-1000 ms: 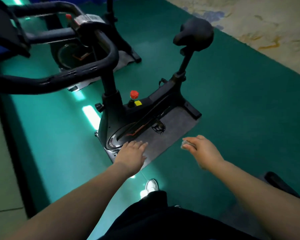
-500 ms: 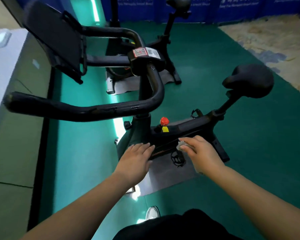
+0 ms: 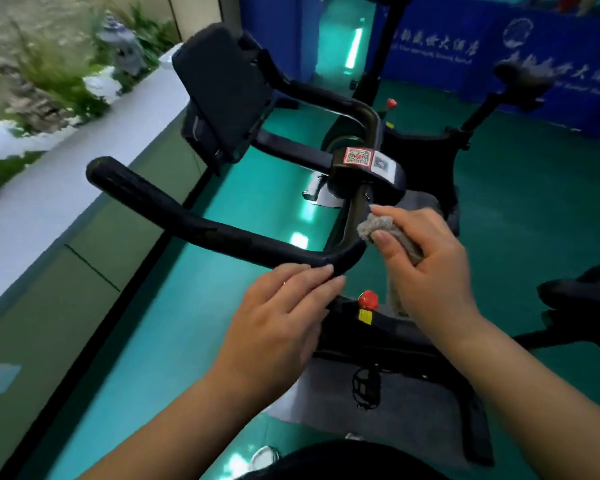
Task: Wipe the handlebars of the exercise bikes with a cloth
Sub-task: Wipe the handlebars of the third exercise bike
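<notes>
Both hands raised from low by the frame: right hand [image 3: 426, 268] pinches the grey fuzzy cloth [image 3: 388, 235] against the black curved handlebar [image 3: 201, 226] (wiping now starting); left hand [image 3: 281, 317] relaxed, fingertips at the near bend.

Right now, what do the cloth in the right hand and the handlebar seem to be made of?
The cloth, pinched in the right hand, looks like a grey-brown terry or microfibre: its surface is nubbly and fuzzy and it folds softly. The handlebar looks like a metal tube under a matte black rubber or foam coating; it shows only dull highlights. The core is a guess. The left hand's fingertips touch its bend.
</notes>
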A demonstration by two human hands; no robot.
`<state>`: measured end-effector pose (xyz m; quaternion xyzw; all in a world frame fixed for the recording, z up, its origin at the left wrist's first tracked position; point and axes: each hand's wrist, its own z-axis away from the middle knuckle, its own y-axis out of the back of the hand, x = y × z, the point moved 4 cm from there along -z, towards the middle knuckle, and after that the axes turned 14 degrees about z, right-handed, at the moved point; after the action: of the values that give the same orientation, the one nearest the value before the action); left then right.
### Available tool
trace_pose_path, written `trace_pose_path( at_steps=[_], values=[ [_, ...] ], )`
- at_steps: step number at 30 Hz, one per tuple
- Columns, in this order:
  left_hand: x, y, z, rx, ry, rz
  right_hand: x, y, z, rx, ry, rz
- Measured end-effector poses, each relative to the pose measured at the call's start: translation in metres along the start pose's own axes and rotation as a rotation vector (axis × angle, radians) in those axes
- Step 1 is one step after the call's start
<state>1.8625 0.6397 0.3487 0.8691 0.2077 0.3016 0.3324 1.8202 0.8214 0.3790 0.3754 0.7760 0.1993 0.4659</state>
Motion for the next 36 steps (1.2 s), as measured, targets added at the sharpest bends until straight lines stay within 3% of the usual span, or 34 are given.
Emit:
trace_pose_path(
  at_steps=[9,19,27,36],
  values=[
    [-0.004,0.026,-0.001,0.152,0.425,-0.333,-0.021,-0.015,-0.046,-0.248,0.250,-0.190],
    [-0.043,0.099,0.015,0.248,0.750,-0.444,-0.075,-0.068,-0.075,-0.466,0.247,-0.310],
    [-0.094,0.146,0.008,0.325,0.770,-0.330,-0.115,-0.132,-0.082,-0.611,0.308,-0.170],
    [-0.122,0.160,-0.016,0.383,0.675,-0.150,-0.123,-0.139,-0.083,-0.542,0.259,-0.205]
  ],
)
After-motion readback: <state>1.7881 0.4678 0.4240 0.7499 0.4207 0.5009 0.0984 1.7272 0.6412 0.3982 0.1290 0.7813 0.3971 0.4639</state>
